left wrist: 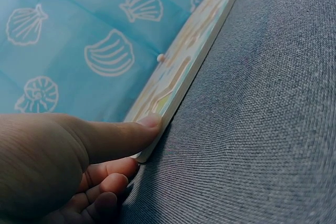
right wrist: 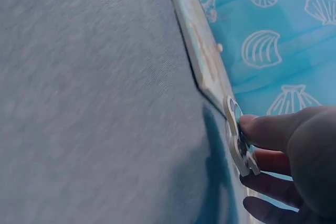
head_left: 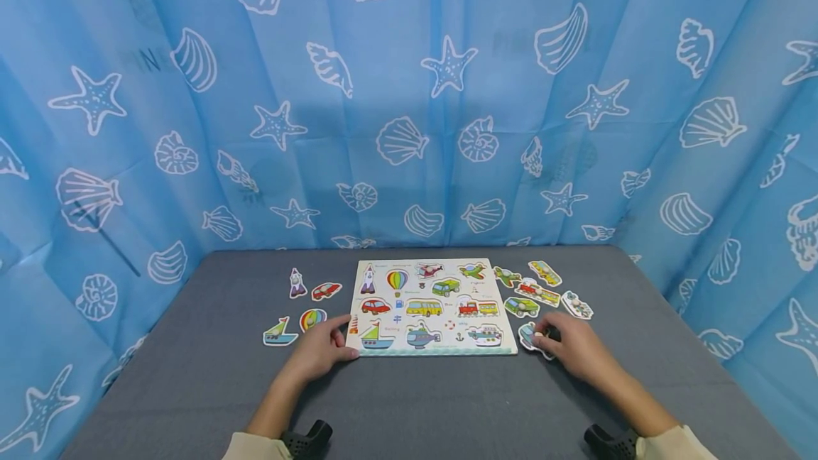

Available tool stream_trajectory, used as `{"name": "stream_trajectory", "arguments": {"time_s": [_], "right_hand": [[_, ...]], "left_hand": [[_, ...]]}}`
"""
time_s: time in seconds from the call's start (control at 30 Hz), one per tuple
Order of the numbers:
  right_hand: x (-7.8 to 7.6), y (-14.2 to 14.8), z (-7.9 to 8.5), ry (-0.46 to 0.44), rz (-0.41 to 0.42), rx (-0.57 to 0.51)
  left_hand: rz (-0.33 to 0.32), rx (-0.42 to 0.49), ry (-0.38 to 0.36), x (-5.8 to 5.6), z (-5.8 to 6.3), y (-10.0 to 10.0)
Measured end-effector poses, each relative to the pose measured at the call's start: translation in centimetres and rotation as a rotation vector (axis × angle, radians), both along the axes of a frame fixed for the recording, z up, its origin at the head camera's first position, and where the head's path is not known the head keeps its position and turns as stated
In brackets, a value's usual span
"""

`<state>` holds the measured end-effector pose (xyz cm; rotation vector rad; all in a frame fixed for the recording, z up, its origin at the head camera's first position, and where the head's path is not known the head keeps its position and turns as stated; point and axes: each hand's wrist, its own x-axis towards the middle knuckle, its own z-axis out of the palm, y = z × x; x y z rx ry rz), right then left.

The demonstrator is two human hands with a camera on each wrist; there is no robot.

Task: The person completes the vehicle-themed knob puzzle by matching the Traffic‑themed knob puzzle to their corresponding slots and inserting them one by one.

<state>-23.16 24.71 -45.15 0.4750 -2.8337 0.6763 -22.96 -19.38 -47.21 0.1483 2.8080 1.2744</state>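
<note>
A white wooden puzzle board [head_left: 460,348] with printed vehicle pictures lies on the table. My left hand [head_left: 324,343] holds its near left corner. In the left wrist view, the thumb [left wrist: 149,121] presses on the board's top face while the fingers are at and below its edge. Just right of the board, my right hand [head_left: 575,346] pinches a blue-and-white puzzle piece [head_left: 527,336]. That piece [right wrist: 235,140] stands tilted between thumb and fingers in the right wrist view, close to the board's corner; much of its printed face is hidden.
Right of the board lie loose pieces: a green plane [head_left: 507,276], a yellow bus [head_left: 545,273], a red train [head_left: 537,292], a green truck [head_left: 521,307]. On the left are a rocket [head_left: 297,284], red car [head_left: 326,291], balloon [head_left: 312,318] and sailboat [head_left: 279,332]. A blue shell-patterned curtain [head_left: 409,183] hangs behind.
</note>
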Motion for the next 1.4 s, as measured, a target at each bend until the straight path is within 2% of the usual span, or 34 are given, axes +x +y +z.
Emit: {"name": "stream_trajectory", "arguments": {"time_s": [0.2, 0.53, 0.8, 1.1, 1.27, 1.4], "right_hand": [[-0.7, -0.9, 0.6, 0.067, 0.058, -0.043], [-2.0, -3.2, 0.1, 0.164, 0.159, -0.101], [-3.0, -5.4, 0.2, 0.067, 0.198, -0.106], [-3.9, -7.8, -0.5, 0.043, 0.309, -0.158], [-4.1, -9.3, -0.9, 0.063, 0.373, -0.159], [-3.9, -10.5, -0.9, 0.032, 0.401, -0.157]], "left_hand": [[0.004, 0.004, -0.006, 0.0, 0.0, 0.1], [-0.002, 0.002, -0.016, 0.1, -0.2, 0.2], [0.002, 0.005, -0.005, 0.0, -0.2, 0.1], [-0.009, 0.016, -0.007, -0.1, -0.2, 0.1], [-0.002, 0.014, -0.008, -0.2, -0.2, 0.0], [0.0, 0.011, -0.01, -0.2, -0.1, 0.0]]}}
